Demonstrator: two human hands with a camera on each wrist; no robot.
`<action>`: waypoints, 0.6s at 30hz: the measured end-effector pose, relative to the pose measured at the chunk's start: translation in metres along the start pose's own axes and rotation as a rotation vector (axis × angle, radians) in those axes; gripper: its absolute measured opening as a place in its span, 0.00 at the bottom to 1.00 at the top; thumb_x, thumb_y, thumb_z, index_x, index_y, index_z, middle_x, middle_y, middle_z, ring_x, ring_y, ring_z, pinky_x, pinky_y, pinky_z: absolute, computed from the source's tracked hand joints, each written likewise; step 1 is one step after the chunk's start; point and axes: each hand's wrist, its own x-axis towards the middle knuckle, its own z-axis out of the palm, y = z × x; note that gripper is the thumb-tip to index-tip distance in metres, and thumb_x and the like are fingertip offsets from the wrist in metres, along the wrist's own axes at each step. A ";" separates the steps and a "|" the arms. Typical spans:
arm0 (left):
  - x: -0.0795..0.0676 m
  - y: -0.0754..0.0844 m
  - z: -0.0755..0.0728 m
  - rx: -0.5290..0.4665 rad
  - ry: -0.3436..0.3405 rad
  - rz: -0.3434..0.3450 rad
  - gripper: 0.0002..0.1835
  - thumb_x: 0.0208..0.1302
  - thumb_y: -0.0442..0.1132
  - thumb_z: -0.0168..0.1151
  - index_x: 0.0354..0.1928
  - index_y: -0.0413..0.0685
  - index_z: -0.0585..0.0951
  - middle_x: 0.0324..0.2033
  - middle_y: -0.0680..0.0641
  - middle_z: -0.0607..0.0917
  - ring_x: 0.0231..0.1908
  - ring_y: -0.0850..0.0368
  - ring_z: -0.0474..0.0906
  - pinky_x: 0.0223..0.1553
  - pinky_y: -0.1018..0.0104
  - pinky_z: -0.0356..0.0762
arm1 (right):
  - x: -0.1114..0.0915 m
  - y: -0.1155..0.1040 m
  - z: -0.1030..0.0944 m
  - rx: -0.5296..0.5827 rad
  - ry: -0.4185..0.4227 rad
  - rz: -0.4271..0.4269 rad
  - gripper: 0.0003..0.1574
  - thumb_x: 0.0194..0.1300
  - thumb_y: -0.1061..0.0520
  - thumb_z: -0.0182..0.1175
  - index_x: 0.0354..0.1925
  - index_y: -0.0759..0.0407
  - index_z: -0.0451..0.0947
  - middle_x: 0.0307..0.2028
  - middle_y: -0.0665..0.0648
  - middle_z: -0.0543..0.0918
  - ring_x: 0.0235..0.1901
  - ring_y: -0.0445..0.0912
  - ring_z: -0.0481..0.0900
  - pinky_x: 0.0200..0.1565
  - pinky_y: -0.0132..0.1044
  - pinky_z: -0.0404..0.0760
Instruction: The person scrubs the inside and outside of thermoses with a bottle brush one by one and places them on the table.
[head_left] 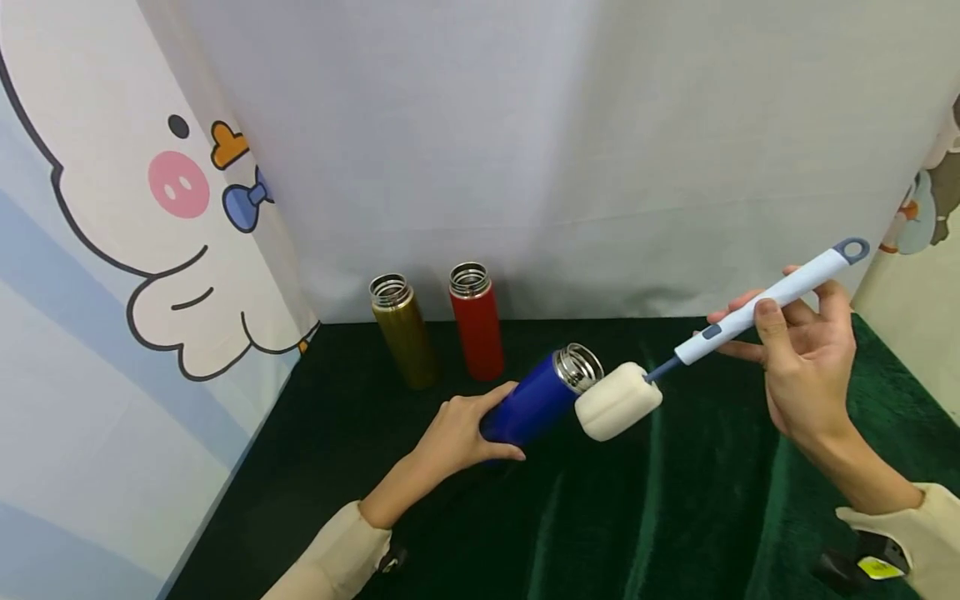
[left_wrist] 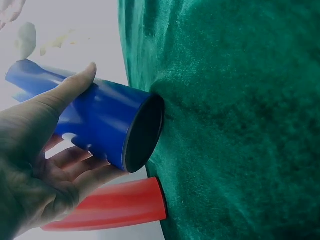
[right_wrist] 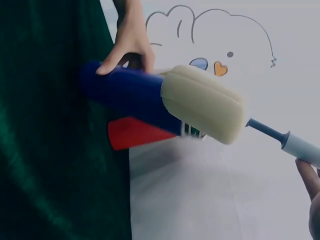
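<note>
My left hand (head_left: 461, 433) grips a blue bottle (head_left: 528, 406) round its lower body. The bottle is tilted, its open steel mouth pointing up and to the right; in the left wrist view its dark base (left_wrist: 145, 134) faces the green cloth. My right hand (head_left: 813, 358) holds a bottle brush (head_left: 765, 308) by its pale blue handle, thumb on top. The brush's white sponge head (head_left: 618, 401) hangs just beside the bottle's mouth, outside it. Whether sponge and rim touch, I cannot tell.
Behind the left hand stand a gold bottle (head_left: 405, 337) and a red bottle (head_left: 477, 329), both uncapped and upright. Dark green cloth (head_left: 585, 517) covers the table. A white curtain (head_left: 525, 150) hangs at the back, and a cartoon-printed sheet (head_left: 97, 275) is on the left.
</note>
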 end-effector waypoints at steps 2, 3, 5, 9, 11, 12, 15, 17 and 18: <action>0.000 0.000 -0.001 0.009 -0.003 0.009 0.48 0.53 0.57 0.78 0.75 0.60 0.67 0.61 0.41 0.84 0.56 0.40 0.84 0.59 0.41 0.81 | 0.003 0.001 0.008 0.059 -0.008 0.003 0.21 0.74 0.77 0.42 0.62 0.72 0.61 0.40 0.68 0.85 0.37 0.56 0.91 0.38 0.46 0.89; 0.000 0.001 -0.001 0.012 -0.005 0.017 0.48 0.53 0.57 0.79 0.75 0.60 0.67 0.61 0.42 0.84 0.57 0.40 0.84 0.59 0.41 0.81 | 0.004 0.002 0.012 0.077 -0.011 -0.001 0.21 0.74 0.77 0.42 0.63 0.72 0.60 0.40 0.68 0.84 0.38 0.56 0.91 0.39 0.46 0.89; 0.001 0.003 -0.001 0.016 -0.009 0.034 0.47 0.54 0.57 0.78 0.75 0.61 0.68 0.61 0.43 0.84 0.57 0.41 0.84 0.60 0.42 0.81 | 0.007 0.004 0.020 0.096 -0.001 -0.010 0.21 0.74 0.76 0.43 0.63 0.72 0.59 0.40 0.69 0.84 0.38 0.57 0.91 0.40 0.47 0.89; 0.000 0.003 -0.001 0.015 -0.016 0.060 0.46 0.54 0.56 0.79 0.74 0.62 0.69 0.61 0.44 0.85 0.57 0.43 0.84 0.60 0.43 0.81 | 0.011 0.010 0.032 0.098 0.036 -0.060 0.21 0.74 0.75 0.46 0.63 0.71 0.57 0.40 0.69 0.84 0.38 0.58 0.91 0.41 0.47 0.88; 0.000 0.003 -0.001 0.018 -0.015 0.064 0.46 0.54 0.56 0.79 0.74 0.62 0.68 0.60 0.44 0.85 0.57 0.44 0.85 0.60 0.44 0.81 | 0.013 0.013 0.033 0.109 0.056 -0.083 0.21 0.74 0.74 0.46 0.62 0.71 0.56 0.40 0.70 0.84 0.38 0.58 0.90 0.41 0.48 0.88; 0.000 0.002 -0.001 0.020 -0.013 0.066 0.46 0.54 0.56 0.79 0.74 0.62 0.68 0.60 0.44 0.85 0.57 0.44 0.85 0.59 0.44 0.82 | 0.014 0.015 0.033 0.110 0.064 -0.095 0.21 0.74 0.74 0.47 0.62 0.71 0.56 0.40 0.70 0.84 0.39 0.58 0.90 0.42 0.48 0.88; -0.001 0.002 -0.001 0.027 -0.014 0.071 0.46 0.54 0.56 0.79 0.74 0.63 0.68 0.60 0.44 0.85 0.56 0.44 0.85 0.59 0.45 0.82 | 0.017 0.019 0.029 0.087 0.097 -0.113 0.21 0.74 0.73 0.47 0.61 0.70 0.55 0.41 0.70 0.83 0.40 0.58 0.90 0.43 0.48 0.87; -0.001 0.002 -0.001 0.030 -0.017 0.069 0.46 0.54 0.57 0.79 0.74 0.63 0.68 0.60 0.45 0.85 0.56 0.45 0.85 0.59 0.45 0.82 | 0.019 0.022 0.024 0.039 0.118 -0.117 0.22 0.74 0.73 0.48 0.62 0.70 0.54 0.41 0.69 0.83 0.40 0.57 0.90 0.42 0.47 0.87; -0.002 0.002 -0.001 0.029 -0.019 0.067 0.46 0.54 0.57 0.79 0.74 0.63 0.68 0.60 0.45 0.85 0.56 0.45 0.85 0.59 0.45 0.82 | 0.019 0.023 0.021 0.012 0.129 -0.116 0.22 0.74 0.74 0.48 0.62 0.70 0.55 0.41 0.69 0.84 0.40 0.57 0.90 0.42 0.46 0.87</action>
